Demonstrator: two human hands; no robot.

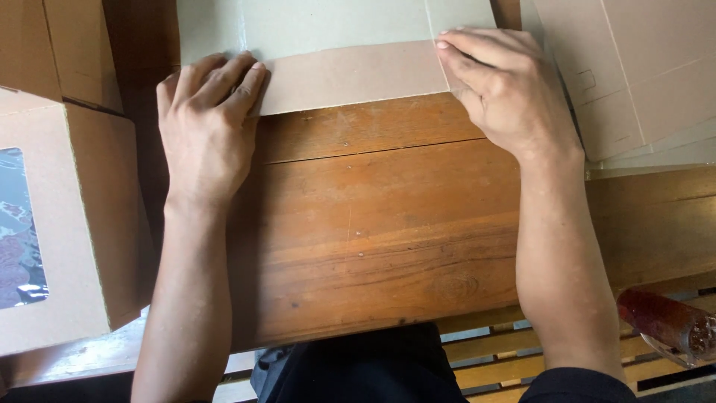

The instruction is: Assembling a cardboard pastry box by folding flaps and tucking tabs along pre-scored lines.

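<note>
Right now both your hands lie flat on a flat brown cardboard sheet with a greyish folded panel [350, 71] at the far edge of the worn wooden table [373, 224]. Your left hand [205, 127] presses its left end, fingers together and extended, gripping nothing. Your right hand [503, 93] presses the right end, fingertips [447, 41] on the fold line, also not clenched. On the near left stands a folded brown cardboard box with a clear window [52, 224]. Far right lies a stack of flat brown cardboard blanks [641, 75]. A dark red rounded object [664, 321] sits near right.
</note>
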